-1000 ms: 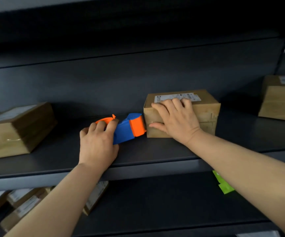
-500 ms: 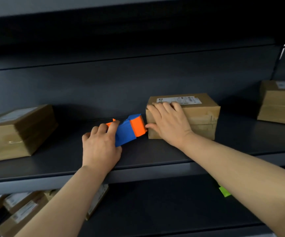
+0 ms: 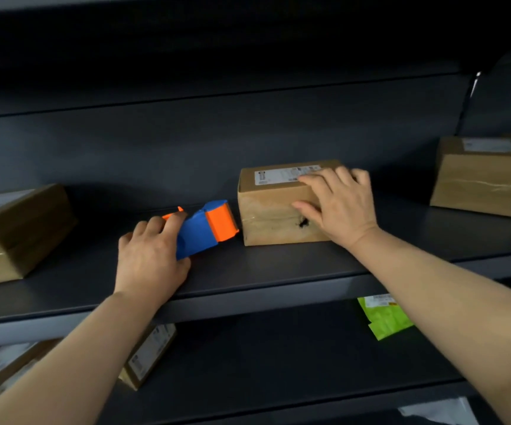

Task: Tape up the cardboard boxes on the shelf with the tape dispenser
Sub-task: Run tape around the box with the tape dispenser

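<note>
The blue and orange tape dispenser lies on the dark shelf near the middle of the frame. The left hand has its fingers wrapped around its handle. Just right of it sits a cardboard box. The right hand rests on the box, fingers spread flat.

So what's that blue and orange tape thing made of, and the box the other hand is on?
The tape dispenser looks like plastic: bright solid blue and orange, smooth, with moulded edges. The box looks like brown cardboard, matte and papery, with a white printed label on top, a shiny strip that may be clear tape across its front, and a dark torn-looking spot.
</note>
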